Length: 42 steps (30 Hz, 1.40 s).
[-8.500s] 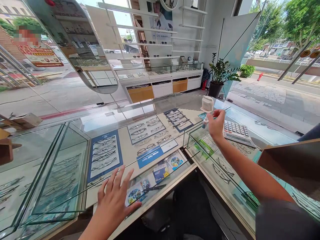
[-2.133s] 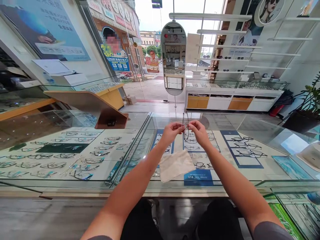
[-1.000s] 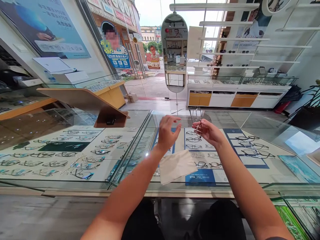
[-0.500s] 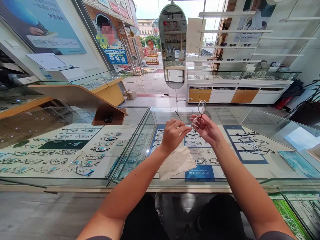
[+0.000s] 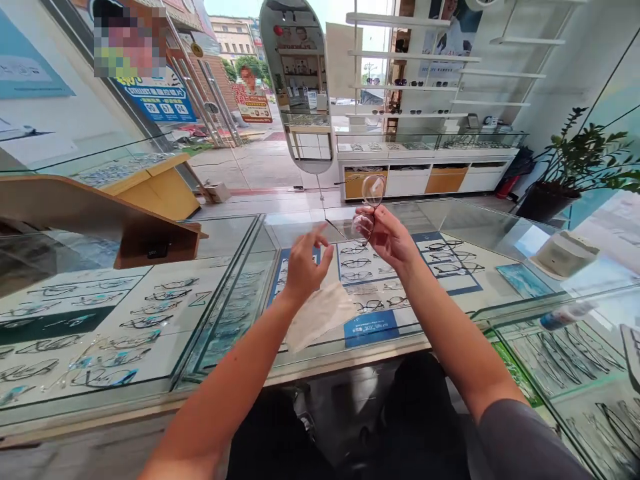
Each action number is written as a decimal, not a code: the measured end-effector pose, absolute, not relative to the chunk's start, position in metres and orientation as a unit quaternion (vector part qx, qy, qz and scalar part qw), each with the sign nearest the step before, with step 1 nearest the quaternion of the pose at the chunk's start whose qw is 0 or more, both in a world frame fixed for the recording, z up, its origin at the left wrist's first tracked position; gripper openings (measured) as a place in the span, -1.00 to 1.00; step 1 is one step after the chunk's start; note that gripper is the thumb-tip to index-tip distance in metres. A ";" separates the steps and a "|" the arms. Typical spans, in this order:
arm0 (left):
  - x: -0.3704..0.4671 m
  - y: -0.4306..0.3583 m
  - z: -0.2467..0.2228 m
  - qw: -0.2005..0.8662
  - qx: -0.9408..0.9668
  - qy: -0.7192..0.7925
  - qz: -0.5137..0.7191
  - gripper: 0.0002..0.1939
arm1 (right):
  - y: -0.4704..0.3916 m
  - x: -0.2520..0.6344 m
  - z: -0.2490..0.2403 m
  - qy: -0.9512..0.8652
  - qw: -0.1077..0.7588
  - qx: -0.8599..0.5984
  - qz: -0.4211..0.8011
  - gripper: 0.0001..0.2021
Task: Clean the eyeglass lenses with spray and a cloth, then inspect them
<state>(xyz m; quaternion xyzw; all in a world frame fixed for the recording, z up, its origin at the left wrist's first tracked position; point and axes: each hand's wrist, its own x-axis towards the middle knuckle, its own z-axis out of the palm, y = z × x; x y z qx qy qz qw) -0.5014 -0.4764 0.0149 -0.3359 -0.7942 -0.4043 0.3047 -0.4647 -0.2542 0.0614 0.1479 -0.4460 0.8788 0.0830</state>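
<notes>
My right hand (image 5: 395, 240) grips a pair of eyeglasses (image 5: 373, 192) by the frame, above the glass showcase. The eyeglasses are turned on end, with one round lens above the other and a thin dark temple reaching left. Near that temple's tip is my left hand (image 5: 306, 263), its fingers apart and nothing held in them. A beige cleaning cloth (image 5: 323, 317) lies spread on the glass top below my left hand. Under the glass, several eyeglass frames (image 5: 356, 263) sit in rows on white and blue boards.
A wooden stand (image 5: 155, 243) rises at the left on the counter. On the right side are a beige box (image 5: 565, 253), a bottle (image 5: 565, 317) and a tray of frames (image 5: 570, 360). An oval mirror (image 5: 305, 87) stands beyond the counter, with a potted plant (image 5: 575, 167) at the far right.
My left hand has let go of the eyeglasses and moved away to the left, its fingers opening. My right hand still holds them. The view has turned to the right.
</notes>
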 end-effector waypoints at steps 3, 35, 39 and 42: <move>-0.489 -0.458 0.021 0.230 -0.297 -0.811 -0.448 -0.72 | -0.232 -0.427 0.092 -0.493 0.088 0.173 0.848 -0.62; -0.339 -0.219 0.007 -0.273 -0.404 -0.613 -0.621 -0.85 | -0.067 -0.250 0.156 -0.587 0.377 0.076 0.713 -0.75; -0.410 -0.335 0.038 -0.263 -0.330 -0.568 -0.707 -0.73 | -0.112 -0.314 0.145 -0.597 0.333 0.085 0.724 -0.71; -0.460 -0.402 0.057 -0.231 -0.295 -0.565 -0.735 -0.44 | -0.162 -0.381 0.120 -0.631 0.310 0.096 0.704 -0.69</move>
